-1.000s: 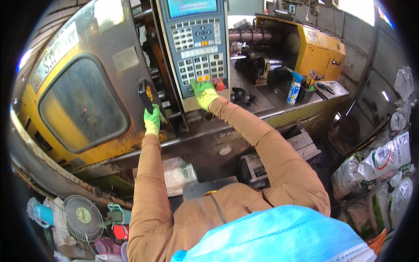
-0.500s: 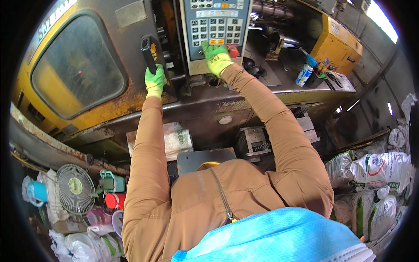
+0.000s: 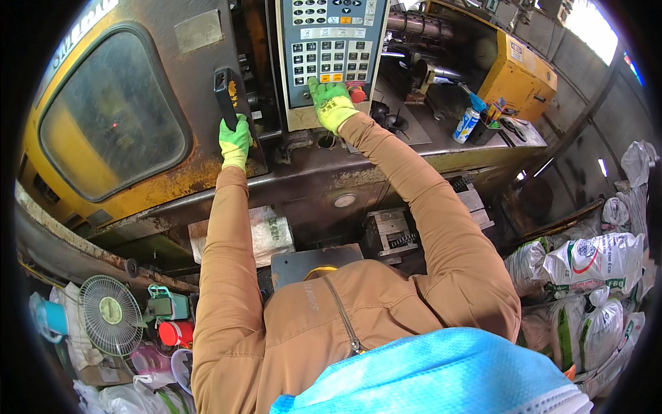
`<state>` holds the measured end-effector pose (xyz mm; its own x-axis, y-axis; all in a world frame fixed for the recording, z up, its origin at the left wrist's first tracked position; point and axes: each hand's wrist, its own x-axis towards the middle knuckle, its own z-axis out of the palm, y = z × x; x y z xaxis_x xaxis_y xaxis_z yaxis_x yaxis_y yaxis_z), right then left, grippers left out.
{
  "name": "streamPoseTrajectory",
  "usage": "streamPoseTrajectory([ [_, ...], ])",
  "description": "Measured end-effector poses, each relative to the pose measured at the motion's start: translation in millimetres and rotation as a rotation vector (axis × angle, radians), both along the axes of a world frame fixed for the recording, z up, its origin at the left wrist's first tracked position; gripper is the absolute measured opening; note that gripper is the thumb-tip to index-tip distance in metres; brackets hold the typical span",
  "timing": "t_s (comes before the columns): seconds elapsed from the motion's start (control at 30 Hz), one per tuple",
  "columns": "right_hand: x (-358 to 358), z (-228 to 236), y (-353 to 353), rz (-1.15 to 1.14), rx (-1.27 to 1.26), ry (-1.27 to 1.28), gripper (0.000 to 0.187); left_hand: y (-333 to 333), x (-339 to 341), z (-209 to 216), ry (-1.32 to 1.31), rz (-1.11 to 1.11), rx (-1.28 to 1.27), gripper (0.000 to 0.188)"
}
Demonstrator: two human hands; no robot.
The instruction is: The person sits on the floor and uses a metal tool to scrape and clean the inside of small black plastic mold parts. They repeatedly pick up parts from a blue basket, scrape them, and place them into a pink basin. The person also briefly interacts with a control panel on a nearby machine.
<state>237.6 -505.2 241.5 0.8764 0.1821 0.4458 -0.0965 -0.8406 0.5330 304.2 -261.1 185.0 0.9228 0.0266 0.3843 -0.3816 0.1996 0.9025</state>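
Observation:
My left hand, in a green and yellow glove, is closed round the lower end of the black door handle. That handle is fixed to the machine's yellow and brown sliding door, which has a dark window. My right hand, gloved alike, rests on the lower part of the grey control panel. Its index finger reaches to the keys at the lower left, and its palm faces the panel. Just right of its fingers sits a red knob.
Right of the panel, a blue and white spray can stands beside a black tool holder on the machine bed. Metal blocks lie below the bed. At left are a fan and a red container; filled sacks are piled at right.
The whole view has shifted slightly, so the machine sits a little further left. Both hands keep their places, the left on the handle and the right at the panel.

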Motion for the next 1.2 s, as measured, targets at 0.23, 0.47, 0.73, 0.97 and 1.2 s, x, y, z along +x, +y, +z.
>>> streamPoseTrajectory([
  [0.23, -0.8, -1.0, -0.4, 0.012, -0.008, -0.013, 0.058, -1.0, 0.4, -1.6, -0.007, 0.007, -0.037, 0.013],
  [0.47, 2.1, -1.1, -3.0, 0.044, 0.077, -0.008, 0.057, -1.7, -2.2, 1.2, 0.011, 0.02, -0.031, 0.013],
  [0.73, -45.8, 20.4, -9.6, 0.368, 0.385, -0.186, 0.06, -2.4, 1.7, -4.6, 0.001, 0.036, -0.04, 0.012],
  [0.97, -60.9, 55.4, -37.8, 0.543, 0.258, -0.642, 0.042, -6.1, 7.6, -10.1, -0.003, 0.191, 0.037, 0.022],
  [1.2, -25.2, 51.9, -37.9, 0.299, 0.126, -0.483, 0.047, -1.5, -1.5, -8.0, -0.04, 0.001, -0.086, 0.016],
])
